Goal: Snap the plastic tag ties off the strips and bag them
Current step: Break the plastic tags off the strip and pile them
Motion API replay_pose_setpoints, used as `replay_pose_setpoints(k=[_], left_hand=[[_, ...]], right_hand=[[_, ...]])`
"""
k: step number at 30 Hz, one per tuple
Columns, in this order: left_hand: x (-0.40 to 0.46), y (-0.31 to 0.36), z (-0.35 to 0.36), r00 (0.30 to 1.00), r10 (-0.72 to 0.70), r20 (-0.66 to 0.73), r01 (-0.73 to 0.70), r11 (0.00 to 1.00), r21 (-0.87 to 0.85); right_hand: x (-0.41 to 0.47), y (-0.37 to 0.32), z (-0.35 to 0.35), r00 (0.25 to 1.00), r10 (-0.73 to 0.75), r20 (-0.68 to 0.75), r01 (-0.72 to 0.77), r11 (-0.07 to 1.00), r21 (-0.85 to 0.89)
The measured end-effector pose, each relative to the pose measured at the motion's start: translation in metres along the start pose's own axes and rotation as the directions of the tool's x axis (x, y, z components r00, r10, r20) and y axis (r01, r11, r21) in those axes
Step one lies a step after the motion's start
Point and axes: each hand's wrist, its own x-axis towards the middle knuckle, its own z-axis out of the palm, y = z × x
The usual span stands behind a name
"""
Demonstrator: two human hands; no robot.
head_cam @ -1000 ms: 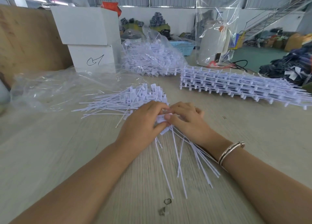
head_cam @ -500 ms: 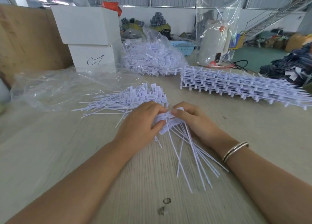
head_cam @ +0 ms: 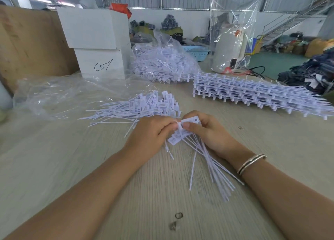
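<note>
Lifted since a second ago, both hands, left (head_cam: 153, 131) and right (head_cam: 204, 129), pinch the white plastic tag strip (head_cam: 180, 133) between them, tails trailing toward me.

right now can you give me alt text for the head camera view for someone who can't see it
Both hands, left hand and right hand, pinch a bundle of white tag ties above a pale wooden table, the thin tails fanning toward the viewer. Behind lie a loose pile of ties, stacked strips and a clear bag.
</note>
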Motion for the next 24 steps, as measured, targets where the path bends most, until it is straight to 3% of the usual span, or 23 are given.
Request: replay_pose_setpoints(k=[4, 8, 12, 16, 19, 21, 22, 24], left_hand=[[-0.001, -0.004, -0.003, 0.993, -0.091, -0.070, 0.080, 0.987, -0.141], [-0.002, -0.010, -0.005, 0.990, -0.020, -0.140, 0.016, 0.999, -0.033], [-0.001, -0.014, -0.003, 0.976, 0.085, -0.200, -0.056, 0.988, 0.144], [0.003, -0.013, 0.004, 0.993, 0.004, -0.116, 0.028, 0.960, 0.280], [0.005, -0.010, 0.009, 0.993, -0.121, -0.013, 0.116, 0.904, 0.412], [0.005, -0.008, 0.006, 0.989, -0.139, -0.058, 0.151, 0.897, 0.415], [0.004, -0.006, 0.002, 0.983, -0.149, -0.103, 0.178, 0.897, 0.405], [0.002, 0.000, -0.009, 0.956, -0.250, -0.156, 0.291, 0.883, 0.368]], right_hand=[[-0.001, -0.002, -0.001, 0.999, -0.043, -0.027, 0.045, 0.994, 0.097], [-0.002, -0.003, -0.003, 0.998, 0.037, -0.045, -0.031, 0.992, 0.126], [0.004, 0.002, -0.002, 0.974, 0.162, -0.156, -0.192, 0.959, -0.207], [0.011, 0.005, 0.007, 0.971, 0.175, -0.164, -0.238, 0.788, -0.569], [0.008, 0.001, 0.007, 0.960, 0.137, -0.246, -0.251, 0.811, -0.529], [0.003, -0.008, 0.002, 0.938, 0.057, -0.341, -0.223, 0.854, -0.471], [0.001, -0.013, -0.002, 0.930, 0.009, -0.368, -0.207, 0.840, -0.501], [-0.003, -0.025, -0.015, 0.939, -0.026, -0.342, -0.227, 0.701, -0.676]])
